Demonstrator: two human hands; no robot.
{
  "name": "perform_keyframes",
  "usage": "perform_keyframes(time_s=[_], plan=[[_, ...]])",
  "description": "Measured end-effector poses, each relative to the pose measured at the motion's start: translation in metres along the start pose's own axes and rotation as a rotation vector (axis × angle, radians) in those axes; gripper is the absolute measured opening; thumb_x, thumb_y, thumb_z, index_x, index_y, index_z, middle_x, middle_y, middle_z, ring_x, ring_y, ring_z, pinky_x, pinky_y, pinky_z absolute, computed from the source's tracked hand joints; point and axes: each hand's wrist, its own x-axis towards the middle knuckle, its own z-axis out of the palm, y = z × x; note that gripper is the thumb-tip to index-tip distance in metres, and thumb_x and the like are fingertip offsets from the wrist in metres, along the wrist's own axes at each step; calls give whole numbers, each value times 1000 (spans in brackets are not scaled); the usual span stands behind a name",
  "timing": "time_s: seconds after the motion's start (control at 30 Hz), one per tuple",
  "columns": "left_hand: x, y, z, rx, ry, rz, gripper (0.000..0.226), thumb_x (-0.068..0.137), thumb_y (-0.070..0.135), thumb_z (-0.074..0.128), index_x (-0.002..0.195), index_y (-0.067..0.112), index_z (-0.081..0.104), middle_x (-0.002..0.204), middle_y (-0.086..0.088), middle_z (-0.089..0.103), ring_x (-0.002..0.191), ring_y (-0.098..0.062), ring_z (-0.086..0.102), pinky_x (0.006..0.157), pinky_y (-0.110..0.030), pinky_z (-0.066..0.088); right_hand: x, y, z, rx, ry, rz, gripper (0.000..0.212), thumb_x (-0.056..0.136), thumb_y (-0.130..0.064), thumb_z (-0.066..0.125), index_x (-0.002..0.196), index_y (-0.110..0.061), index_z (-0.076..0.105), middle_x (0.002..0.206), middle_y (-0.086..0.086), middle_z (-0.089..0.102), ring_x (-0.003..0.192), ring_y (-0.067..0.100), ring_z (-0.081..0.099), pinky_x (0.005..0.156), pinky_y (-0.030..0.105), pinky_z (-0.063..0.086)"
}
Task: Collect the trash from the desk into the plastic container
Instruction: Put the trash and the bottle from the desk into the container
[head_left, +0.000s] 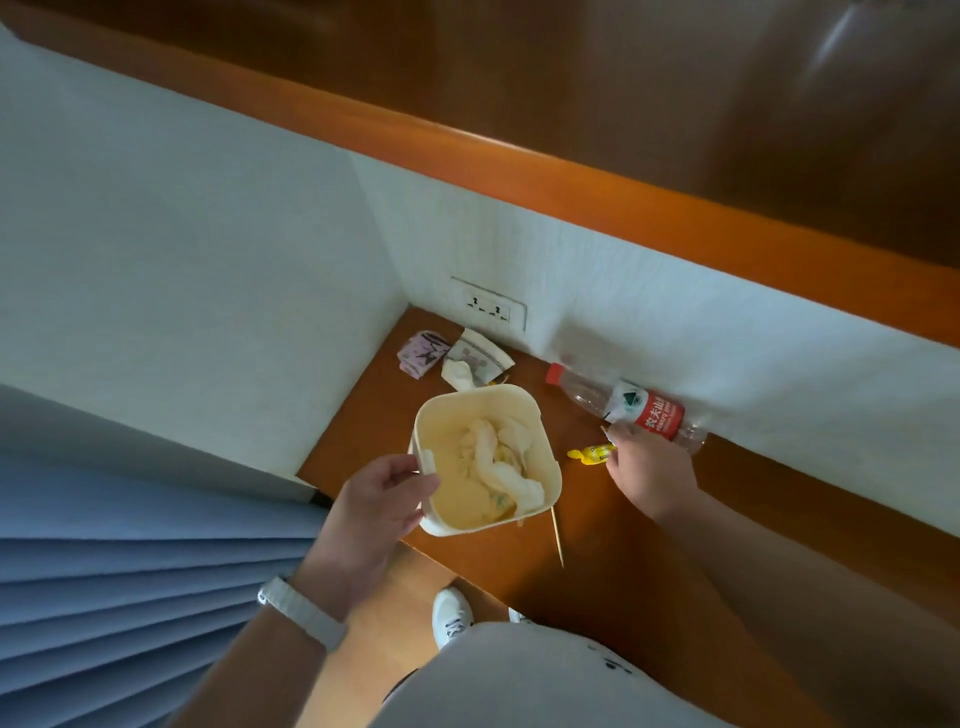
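My left hand (382, 506) grips the near left rim of a cream plastic container (545, 447), which holds crumpled white tissue (501, 462) and sits at the desk's front edge. My right hand (649, 467) rests on the brown desk (623, 545) to the container's right, its fingertips on a yellow candy wrapper (589, 453). A clear plastic bottle (628, 405) with a red cap and red label lies on its side just beyond that hand. A thin wooden skewer (557, 538) lies near the container's front corner. A crushed paper cup (480, 358) and a pink wrapper (423, 353) lie in the far corner.
White walls close the desk's left and back sides, with a double socket (488, 309) above the corner. A wooden shelf edge (571, 187) overhangs at the back. Blue pleated curtain (130, 597) hangs at the left. My white shoe (451, 616) shows below the desk's edge.
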Motion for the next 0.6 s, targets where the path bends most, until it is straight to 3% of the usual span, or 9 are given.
perform_keyframes(time_s=[0.2, 0.43, 0.6], plan=[[-6, -14, 18, -59, 17, -10, 17, 93, 8, 69, 110, 8, 71, 112, -29, 69, 92, -22, 69, 89, -34, 54, 2, 3, 5, 57, -35, -30, 25, 92, -29, 56, 113, -18, 64, 101, -2, 66, 79, 18, 66, 61, 31, 56], [-17, -30, 23, -85, 27, -23, 20, 93, 10, 70, 113, 8, 70, 116, -21, 74, 100, -26, 72, 103, -44, 53, -3, 6, 10, 133, -95, 22, 18, 96, -24, 53, 108, -15, 64, 90, -1, 54, 73, 17, 56, 67, 33, 55], [-20, -36, 26, -85, 47, -5, 19, 94, 12, 69, 113, 9, 71, 111, -15, 77, 104, -24, 73, 96, -37, 55, -14, 10, 9, 169, -82, -4, 20, 97, -20, 51, 111, -16, 65, 93, 0, 61, 74, 17, 56, 62, 29, 48]])
